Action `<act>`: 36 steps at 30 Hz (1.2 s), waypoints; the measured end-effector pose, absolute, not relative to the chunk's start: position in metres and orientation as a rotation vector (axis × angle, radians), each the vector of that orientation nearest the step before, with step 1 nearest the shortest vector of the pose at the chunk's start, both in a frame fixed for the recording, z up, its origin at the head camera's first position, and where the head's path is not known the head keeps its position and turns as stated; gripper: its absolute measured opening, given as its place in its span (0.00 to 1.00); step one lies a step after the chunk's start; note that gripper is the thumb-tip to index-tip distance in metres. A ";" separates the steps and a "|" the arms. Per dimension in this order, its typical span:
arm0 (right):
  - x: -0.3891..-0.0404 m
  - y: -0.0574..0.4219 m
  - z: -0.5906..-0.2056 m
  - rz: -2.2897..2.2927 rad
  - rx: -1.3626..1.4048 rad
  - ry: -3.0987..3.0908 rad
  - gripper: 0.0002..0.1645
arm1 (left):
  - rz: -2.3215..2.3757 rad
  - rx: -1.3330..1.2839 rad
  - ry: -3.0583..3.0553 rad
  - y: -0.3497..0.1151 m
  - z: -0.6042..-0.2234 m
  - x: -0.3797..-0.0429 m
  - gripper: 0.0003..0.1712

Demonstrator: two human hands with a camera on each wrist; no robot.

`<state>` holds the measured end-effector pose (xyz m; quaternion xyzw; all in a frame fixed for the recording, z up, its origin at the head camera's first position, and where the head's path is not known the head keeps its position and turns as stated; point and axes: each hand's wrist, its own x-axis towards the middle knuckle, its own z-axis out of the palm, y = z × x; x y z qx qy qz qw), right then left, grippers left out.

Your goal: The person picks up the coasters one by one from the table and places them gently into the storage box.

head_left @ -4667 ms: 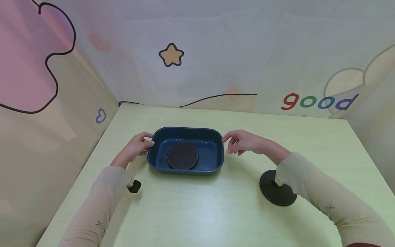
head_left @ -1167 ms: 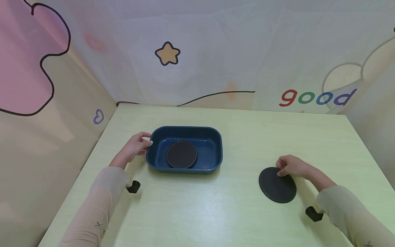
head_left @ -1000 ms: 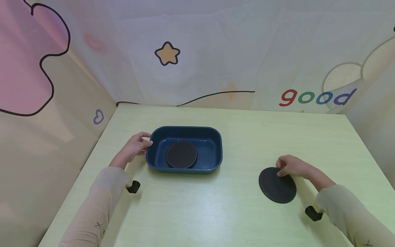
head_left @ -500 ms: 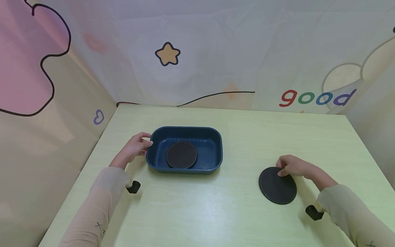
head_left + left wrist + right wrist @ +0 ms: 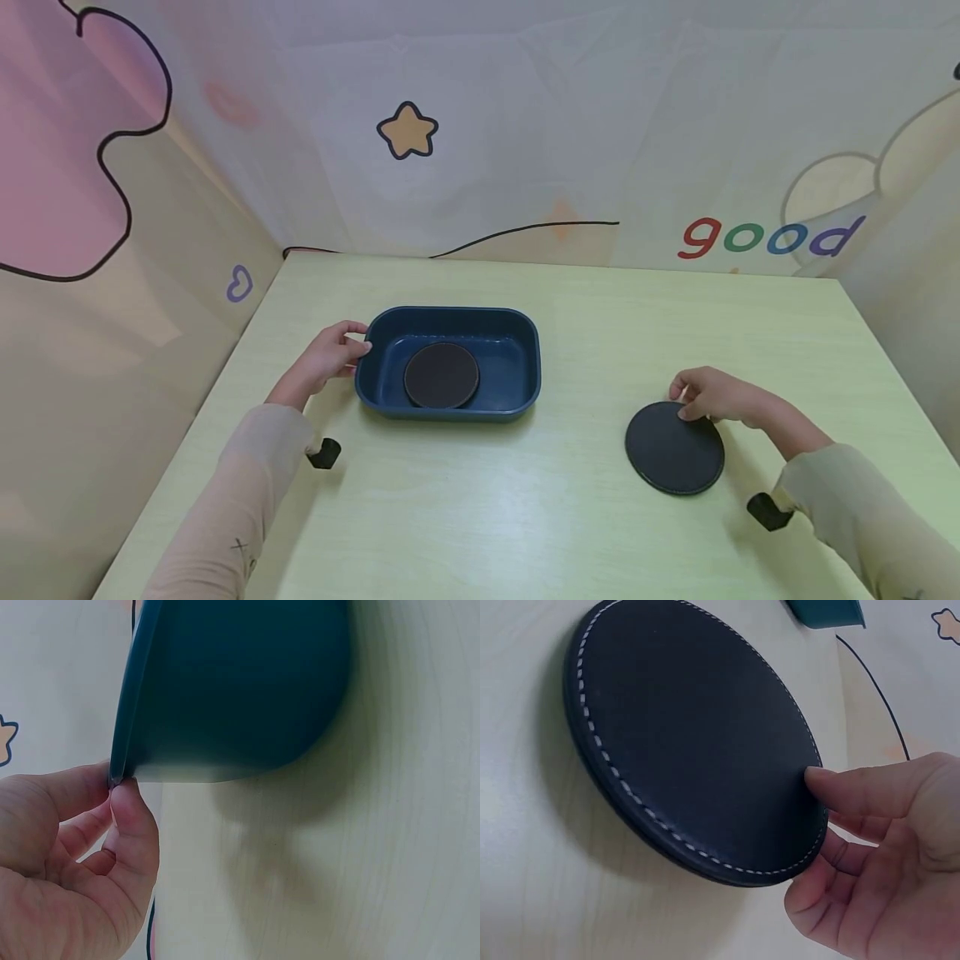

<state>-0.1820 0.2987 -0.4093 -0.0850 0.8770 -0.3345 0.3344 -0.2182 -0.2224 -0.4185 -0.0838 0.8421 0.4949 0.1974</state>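
Note:
A dark blue rectangular baking dish [image 5: 510, 367] with rounded corners stands on the table, left of the middle. My left hand [image 5: 326, 354] pinches the rim at its left end; in the left wrist view, thumb and fingers [image 5: 135, 825] meet at that rim. Inside the dish lies a round black coaster [image 5: 441, 377]. Over on the right, my right hand [image 5: 716, 396] pinches the far edge of a second black coaster [image 5: 675, 450]. White stitching runs around this leather-like coaster [image 5: 697, 742] in the right wrist view, where it looks tilted above its shadow.
The pale wooden table [image 5: 480, 517] reaches back to a printed cloth wall [image 5: 495, 125] with a star and the word "good". A small black block [image 5: 324, 454] sits at the left cuff, and another black block [image 5: 770, 511] at the right cuff.
My right hand has left the dish's right end and taken hold of the coaster on the right. In the last half second that coaster's far edge has risen slightly. The left hand keeps its place.

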 end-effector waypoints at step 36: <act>-0.201 0.268 -0.351 -1.312 -0.373 2.261 0.12 | 1.385 -0.231 2.357 -0.224 -0.420 -0.219 0.25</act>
